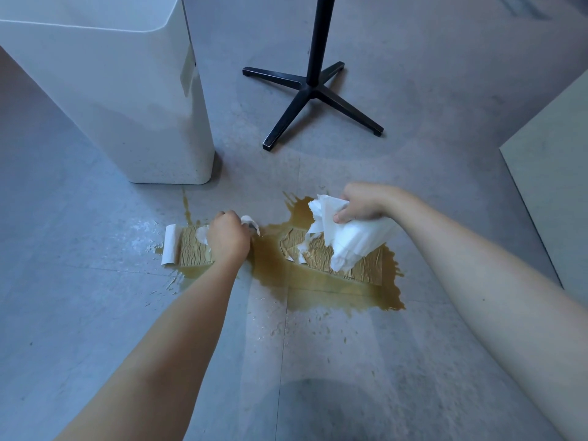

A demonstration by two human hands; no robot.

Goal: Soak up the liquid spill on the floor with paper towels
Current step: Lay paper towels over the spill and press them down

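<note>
Both bare forearms reach from the lower edge toward mid-frame. The left hand (228, 234), back upward and fingers curled under, grips a soaked paper towel (191, 249). The right hand (359, 203), centre right, curls its fingers round a white paper towel wad (353, 241).

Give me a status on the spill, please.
Left hand grips soaked brown paper towel; right hand grips white paper towel wad. Brown liquid spill largely unabsorbed. Nothing obstructing.

Spill (331, 281) is amber-brown on the grey floor (413, 154). Towels (356, 240) white, soaked bits tan and wrinkly. Bin (127, 90) white, stand (313, 87) black.
</note>
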